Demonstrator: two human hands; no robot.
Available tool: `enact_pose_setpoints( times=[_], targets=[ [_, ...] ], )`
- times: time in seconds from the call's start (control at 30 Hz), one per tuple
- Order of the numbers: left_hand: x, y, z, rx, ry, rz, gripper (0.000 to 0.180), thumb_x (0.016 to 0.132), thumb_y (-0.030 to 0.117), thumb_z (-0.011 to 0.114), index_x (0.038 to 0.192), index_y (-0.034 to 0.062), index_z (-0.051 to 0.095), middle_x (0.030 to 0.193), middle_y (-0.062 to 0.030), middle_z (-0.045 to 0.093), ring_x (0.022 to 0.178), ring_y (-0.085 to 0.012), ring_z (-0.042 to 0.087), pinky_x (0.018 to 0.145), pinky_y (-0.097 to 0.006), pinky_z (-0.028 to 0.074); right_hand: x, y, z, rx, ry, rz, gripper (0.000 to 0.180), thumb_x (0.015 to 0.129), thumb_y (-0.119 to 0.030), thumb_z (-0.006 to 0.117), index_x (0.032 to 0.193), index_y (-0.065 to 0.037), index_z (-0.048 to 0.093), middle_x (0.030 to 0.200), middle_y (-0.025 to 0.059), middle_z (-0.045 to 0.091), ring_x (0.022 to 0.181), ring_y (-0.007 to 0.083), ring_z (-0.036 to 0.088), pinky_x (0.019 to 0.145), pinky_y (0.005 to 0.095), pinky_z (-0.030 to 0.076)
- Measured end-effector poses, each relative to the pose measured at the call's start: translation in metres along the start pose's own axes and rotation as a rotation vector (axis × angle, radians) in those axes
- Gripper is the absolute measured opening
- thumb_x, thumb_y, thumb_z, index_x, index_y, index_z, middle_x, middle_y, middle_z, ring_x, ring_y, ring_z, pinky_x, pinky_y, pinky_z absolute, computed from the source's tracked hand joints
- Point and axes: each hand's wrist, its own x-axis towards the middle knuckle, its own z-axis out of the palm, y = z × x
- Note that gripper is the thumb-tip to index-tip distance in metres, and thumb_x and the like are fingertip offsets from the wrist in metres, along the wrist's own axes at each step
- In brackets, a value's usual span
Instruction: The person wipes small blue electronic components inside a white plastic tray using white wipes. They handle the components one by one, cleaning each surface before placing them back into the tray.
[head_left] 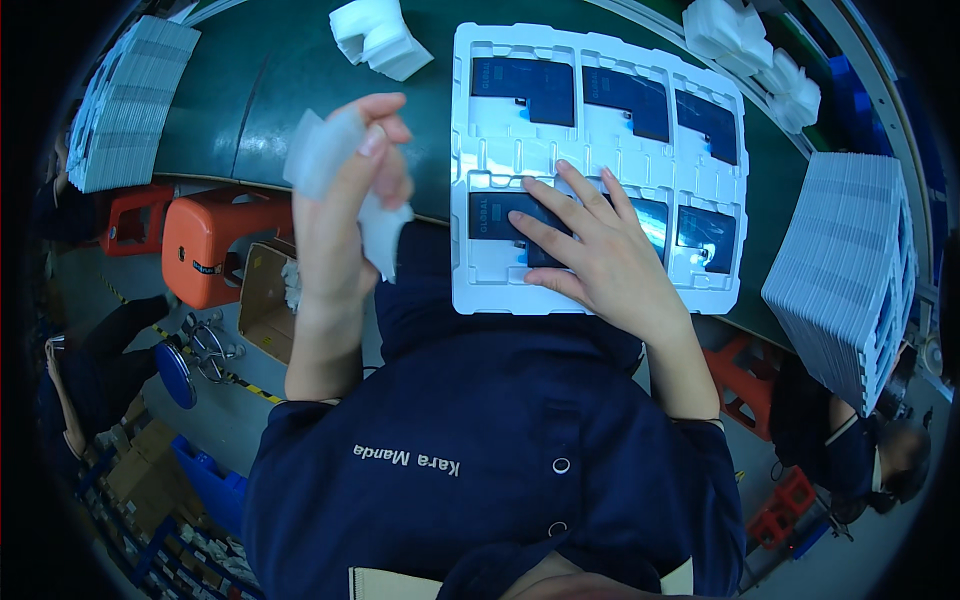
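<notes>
A white plastic tray (461,260) lies at the table's near edge, with several flat black L-shaped phone batteries in its compartments. My right hand (605,250) rests over the near row with its fingers spread. It partly covers the near-left battery (492,215) and the near-middle battery (655,225); the near-right battery (706,238) is beside it. In the far row, the left battery (550,88) shows whole. Left of the tray, my left hand (365,190) is raised, closed around a crumpled white wipe (325,155) whose ends stick out on both sides.
Crumpled white cloths (378,38) lie on the green table (270,110), and more white padding (735,40) sits far right. Tall stacks of white trays (135,105) stand at both sides. Below are an orange stool (205,245) and a cardboard box (265,305). Other people sit nearby.
</notes>
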Motion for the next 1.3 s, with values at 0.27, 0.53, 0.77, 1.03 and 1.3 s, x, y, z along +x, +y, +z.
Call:
enact_pose_setpoints(
  times=[0.27,0.53,0.77,1.03,1.3],
  targets=[
    [-0.021,-0.037,0.072,-0.377,-0.1,-0.398,0.038,0.101,0.024,0.047,0.126,-0.0039,0.047,0.112,-0.0178,0.061,0.1,-0.0214,0.061,0.091,-0.035,0.049,-0.012,-0.012,0.009,1.039,0.539,0.267,0.035,0.082,-0.018,0.075,0.109,0.0,0.061,0.105,0.0104,0.063,0.098,0.0213,0.06,0.089,0.036,0.046],
    [-0.019,-0.078,0.083,-0.236,-0.232,-0.205,0.029,0.1,0.03,0.052,0.111,0.0034,0.054,0.1,-0.0108,0.063,0.09,-0.0183,0.061,0.074,-0.03,0.048,-0.037,0.005,0.006,1.222,0.705,0.501,0.012,0.086,0.003,0.067,0.097,0.001,0.067,0.103,0.0074,0.064,0.088,0.0109,0.061,0.076,0.0233,0.049],
    [-0.021,-0.064,0.098,1.2,-0.608,0.255,0.041,0.08,0.017,0.069,0.114,-0.0004,0.054,0.093,-0.0176,0.059,0.075,-0.0336,0.063,0.067,-0.039,0.051,-0.083,0.058,-0.01,1.125,0.985,0.562,0.022,0.083,0.007,0.067,0.105,0.005,0.061,0.099,0.0092,0.064,0.086,0.0102,0.062,0.077,0.0218,0.049],
    [-0.005,-0.05,0.106,1.4,-0.596,0.094,0.046,0.071,0.016,0.078,0.108,-0.0005,0.055,0.094,-0.0164,0.057,0.078,-0.0377,0.061,0.068,-0.043,0.049,-0.087,0.064,-0.016,1.099,0.906,0.609,0.028,0.082,0.009,0.067,0.109,0.005,0.058,0.092,0.006,0.061,0.081,0.0076,0.06,0.074,0.0184,0.048],
    [-0.002,-0.005,0.08,0.993,-0.824,0.087,0.023,0.074,0.015,0.078,0.076,-0.0014,0.063,0.07,-0.0133,0.057,0.064,-0.0317,0.055,0.058,-0.037,0.042,-0.072,0.06,-0.007,0.818,0.573,0.601,0.026,0.079,0.004,0.071,0.104,0.001,0.065,0.086,0.0035,0.064,0.072,0.0039,0.056,0.063,0.017,0.046]
  ],
)
